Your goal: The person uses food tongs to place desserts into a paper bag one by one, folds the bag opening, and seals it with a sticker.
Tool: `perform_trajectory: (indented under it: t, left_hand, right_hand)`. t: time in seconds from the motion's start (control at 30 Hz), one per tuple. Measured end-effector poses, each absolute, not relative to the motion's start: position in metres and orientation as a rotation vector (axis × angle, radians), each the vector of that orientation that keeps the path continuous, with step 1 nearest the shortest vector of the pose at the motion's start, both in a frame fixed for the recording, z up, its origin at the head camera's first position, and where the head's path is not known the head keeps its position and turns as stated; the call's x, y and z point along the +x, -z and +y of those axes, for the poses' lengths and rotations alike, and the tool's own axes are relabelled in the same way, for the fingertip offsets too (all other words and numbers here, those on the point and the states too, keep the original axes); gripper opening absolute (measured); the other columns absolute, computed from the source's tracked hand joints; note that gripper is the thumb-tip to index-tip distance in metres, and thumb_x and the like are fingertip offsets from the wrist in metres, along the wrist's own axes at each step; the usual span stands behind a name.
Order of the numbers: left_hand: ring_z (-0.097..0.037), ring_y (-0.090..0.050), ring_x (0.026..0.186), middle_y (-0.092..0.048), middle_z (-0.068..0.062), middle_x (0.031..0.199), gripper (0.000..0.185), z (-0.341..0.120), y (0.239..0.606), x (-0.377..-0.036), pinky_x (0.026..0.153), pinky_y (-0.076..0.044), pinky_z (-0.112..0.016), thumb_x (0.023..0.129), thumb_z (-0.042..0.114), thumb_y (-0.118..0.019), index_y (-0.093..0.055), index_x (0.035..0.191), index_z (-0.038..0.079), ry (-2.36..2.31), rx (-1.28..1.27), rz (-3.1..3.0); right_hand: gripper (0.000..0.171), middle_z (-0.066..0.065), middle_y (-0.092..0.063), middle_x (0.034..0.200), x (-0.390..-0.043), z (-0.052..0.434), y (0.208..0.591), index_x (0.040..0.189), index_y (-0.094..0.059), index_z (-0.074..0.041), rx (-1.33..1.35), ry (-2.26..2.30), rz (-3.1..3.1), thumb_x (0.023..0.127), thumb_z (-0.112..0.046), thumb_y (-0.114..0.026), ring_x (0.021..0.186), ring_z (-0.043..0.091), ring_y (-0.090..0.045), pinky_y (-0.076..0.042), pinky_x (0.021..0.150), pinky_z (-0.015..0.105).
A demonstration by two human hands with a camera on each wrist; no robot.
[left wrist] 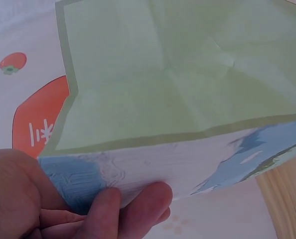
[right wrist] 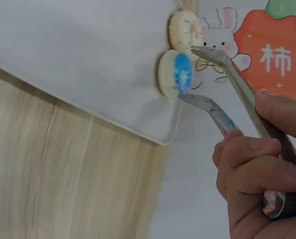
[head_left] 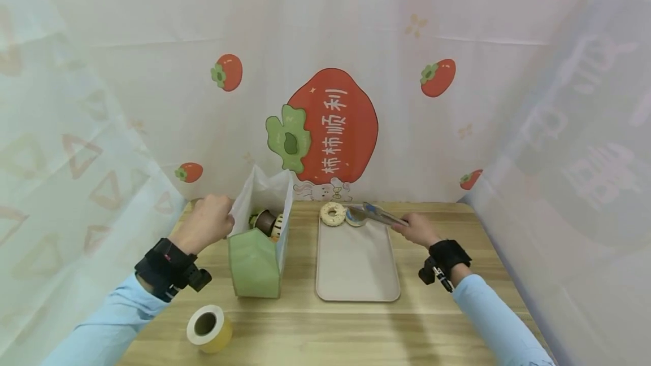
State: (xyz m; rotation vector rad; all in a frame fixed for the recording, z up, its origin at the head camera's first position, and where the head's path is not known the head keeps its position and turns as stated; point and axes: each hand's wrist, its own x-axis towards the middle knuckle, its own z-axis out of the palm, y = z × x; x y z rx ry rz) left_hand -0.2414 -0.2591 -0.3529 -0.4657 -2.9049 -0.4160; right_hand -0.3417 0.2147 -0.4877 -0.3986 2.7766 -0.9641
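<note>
My left hand point(head_left: 209, 219) grips the upper left side of an upright, open-topped green-and-white paper bag point(head_left: 255, 264). Its fingers point(left wrist: 105, 211) lie against the printed side panel in the left wrist view. Inside the bag are a brown cup-shaped piece point(head_left: 265, 221) and a cream piece with dark stripes point(head_left: 277, 227). My right hand point(head_left: 417, 229) holds metal tongs point(head_left: 381, 216), their tips spread around a blue-iced donut point(right wrist: 183, 74) at the tray's far edge. Beside that donut lies a cream ring donut point(head_left: 326, 218) with sprinkles.
The beige tray point(head_left: 356, 264) lies on the wooden table point(head_left: 305, 332), right of the bag. A roll of yellow tape point(head_left: 216, 336) stands near the front left. Printed white curtains point(head_left: 325, 10) enclose the back and both sides.
</note>
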Motion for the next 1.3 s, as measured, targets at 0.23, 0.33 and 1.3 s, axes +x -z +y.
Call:
perform_trajectory:
  t: [0.23, 0.33, 1.3]
  left_hand:
    - [-0.013, -0.049, 0.045, -0.054, 0.0, 0.049, 0.026, -0.26, 0.356, -0.239, 0.046, -0.036, -0.028, 0.081, -0.006, -0.052, -0.053, 0.059, 0.008, 0.435, -0.459, -2.906]
    - [-0.012, -0.049, 0.043, -0.054, 0.0, 0.049, 0.027, -0.26, 0.355, -0.238, 0.046, -0.037, -0.028, 0.082, -0.006, -0.051, -0.053, 0.059, 0.008, 0.447, -0.445, -2.917]
    - [-0.015, -0.049, 0.046, -0.056, -0.004, 0.054, 0.018, -0.26, 0.353, -0.243, 0.046, -0.037, -0.027, 0.081, -0.007, -0.053, -0.059, 0.067, 0.002, 0.445, -0.429, -2.94]
  right_hand:
    - [0.028, -0.001, -0.045, 0.063, -0.355, 0.205, 0.498, 0.092, -0.067, 0.005, -0.351, 0.881, 2.826, 0.094, -0.023, -0.065, 0.054, 0.013, -0.039, -0.033, 0.052, 0.027]
    - [0.027, 0.0, -0.046, 0.064, -0.357, 0.203, 0.499, 0.093, -0.067, 0.005, -0.357, 0.829, 2.863, 0.092, -0.022, -0.067, 0.055, 0.013, -0.04, -0.032, 0.052, 0.026]
    - [0.016, -0.005, -0.043, 0.063, -0.301, 0.199, 0.412, 0.101, -0.073, -0.004, -0.768, 1.127, 2.926, 0.093, -0.018, -0.069, 0.05, 0.002, -0.031, -0.029, 0.05, 0.022]
